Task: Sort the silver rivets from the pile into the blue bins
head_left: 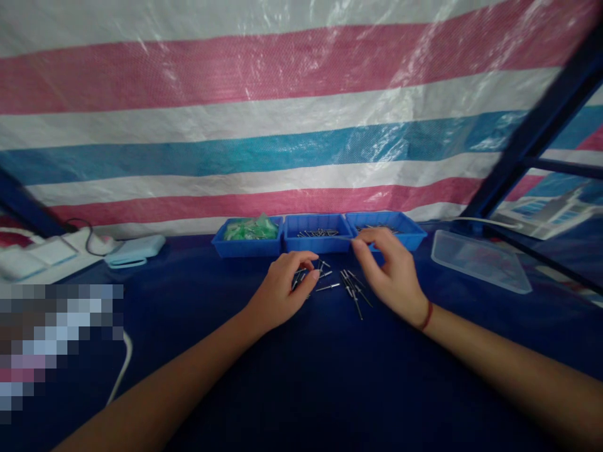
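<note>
The right hand (396,276) had thumb and forefinger pressed together on a thin piece (343,238), which pointed left from the fingertips, its long axis running roughly left to right; it was too blurred to name surely. In view it crossed the near wall of the middle blue bin (316,247).

On the near side of that pinch, slightly left, lay a cluster of metal rivets (352,290), most with their long axes running from far to near and the near ends slanting right. The right hand was the closer one to them. A single rivet (328,287) lay roughly crosswise between the hands, nearer the left hand (287,289). That hand curved over more rivets (324,274), its thumb and forefinger parted; whether its other fingers gripped one could not be told.

All of these loose rivets rested on a dark blue tabletop (301,389). Beyond the hands, the middle bin stood between a left bin (249,250) with a green bag (252,229) and a right bin (415,240). A clear plastic lid (480,260) lay to the right, and a striped tarp (282,113) hung behind.
</note>
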A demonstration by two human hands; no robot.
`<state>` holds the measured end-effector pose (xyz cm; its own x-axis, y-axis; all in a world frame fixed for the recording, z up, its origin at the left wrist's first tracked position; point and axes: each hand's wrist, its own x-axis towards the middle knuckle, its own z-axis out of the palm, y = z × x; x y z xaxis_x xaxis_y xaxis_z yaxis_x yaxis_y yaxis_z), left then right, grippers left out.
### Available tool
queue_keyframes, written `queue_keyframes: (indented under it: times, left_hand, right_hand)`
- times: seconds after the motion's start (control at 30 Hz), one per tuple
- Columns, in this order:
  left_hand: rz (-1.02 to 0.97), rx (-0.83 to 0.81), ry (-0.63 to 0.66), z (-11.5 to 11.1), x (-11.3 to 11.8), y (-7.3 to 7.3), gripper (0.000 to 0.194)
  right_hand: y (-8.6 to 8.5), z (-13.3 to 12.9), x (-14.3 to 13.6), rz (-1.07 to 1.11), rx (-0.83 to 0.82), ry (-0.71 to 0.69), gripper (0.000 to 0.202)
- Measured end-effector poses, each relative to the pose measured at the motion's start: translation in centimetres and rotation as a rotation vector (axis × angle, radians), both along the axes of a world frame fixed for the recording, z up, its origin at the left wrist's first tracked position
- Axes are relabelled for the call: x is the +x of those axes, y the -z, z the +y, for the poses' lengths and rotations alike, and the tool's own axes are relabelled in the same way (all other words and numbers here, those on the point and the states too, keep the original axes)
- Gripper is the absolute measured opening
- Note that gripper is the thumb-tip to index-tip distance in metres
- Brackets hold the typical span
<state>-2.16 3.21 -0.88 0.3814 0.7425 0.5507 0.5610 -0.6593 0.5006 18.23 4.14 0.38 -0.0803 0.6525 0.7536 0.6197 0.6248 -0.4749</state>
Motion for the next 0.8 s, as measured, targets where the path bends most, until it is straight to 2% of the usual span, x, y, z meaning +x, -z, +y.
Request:
queue_keyframes:
  times: [0.1, 0.2, 0.3, 0.37, 0.47, 0.63, 0.8]
  left_hand:
    - [0.151, 0.044, 0.016, -0.2, 0.0, 0.0, 0.018]
    - [0.283, 0.083, 0.031, -0.3, 0.2, 0.1, 0.019]
    - [0.34, 0.072, 0.001, -0.3, 0.2, 0.4, 0.022]
    - [0.342, 0.061, -0.035, -0.2, 0.3, 0.6, 0.018]
    - [0.327, 0.058, -0.069, 0.0, 0.3, 0.7, 0.012]
    - [0.358, 0.065, -0.055, 0.0, 0.4, 0.5, 0.014]
    - [0.376, 0.11, -0.065, -0.3, 0.7, 0.2, 0.015]
  right_hand:
    - [0.2, 2.8, 2.6, 0.11, 0.004, 0.29, 0.019]
    - [1.0, 4.5, 4.5, -0.023, -0.018, 0.484, 0.02]
    - [1.6, 4.5, 4.4, -0.116, -0.001, 0.542, 0.03]
    - [1.7, 3.6, 3.4, -0.164, 0.021, 0.457, 0.03]
    - [1.4, 2.0, 1.8, -0.228, 0.07, 0.256, 0.022]
    - [1.1, 0.4, 0.4, -0.373, 0.113, -0.05, 0.01]
    - [0.9, -0.6, -0.3, -0.519, 0.095, -0.195, 0.015]
